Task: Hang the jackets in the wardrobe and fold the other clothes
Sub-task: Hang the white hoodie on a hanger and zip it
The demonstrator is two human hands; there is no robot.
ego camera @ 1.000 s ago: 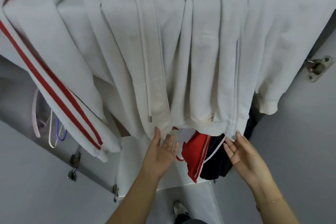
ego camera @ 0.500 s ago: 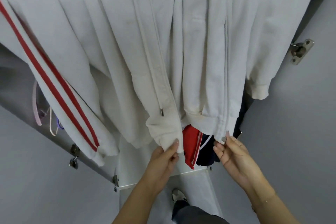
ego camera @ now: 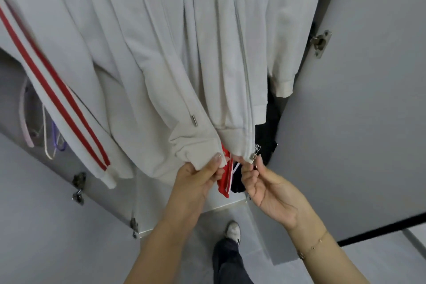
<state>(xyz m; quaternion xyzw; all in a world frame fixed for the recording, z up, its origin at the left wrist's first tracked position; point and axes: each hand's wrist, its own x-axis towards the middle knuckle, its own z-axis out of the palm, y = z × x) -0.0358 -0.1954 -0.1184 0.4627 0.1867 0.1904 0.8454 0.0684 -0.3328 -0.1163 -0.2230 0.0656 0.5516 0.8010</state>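
The white zip jacket [ego camera: 207, 57] hangs inside the open wardrobe [ego camera: 368, 99], its front open at the hem. The left hand [ego camera: 196, 182] grips the left hem corner, fingers curled round the fabric. The right hand [ego camera: 265, 182] pinches the zipper slider [ego camera: 253, 157] at the right hem corner. Judged step: starting the zip. The next move calls for aligning both zipper ends and seating the pin in the slider.
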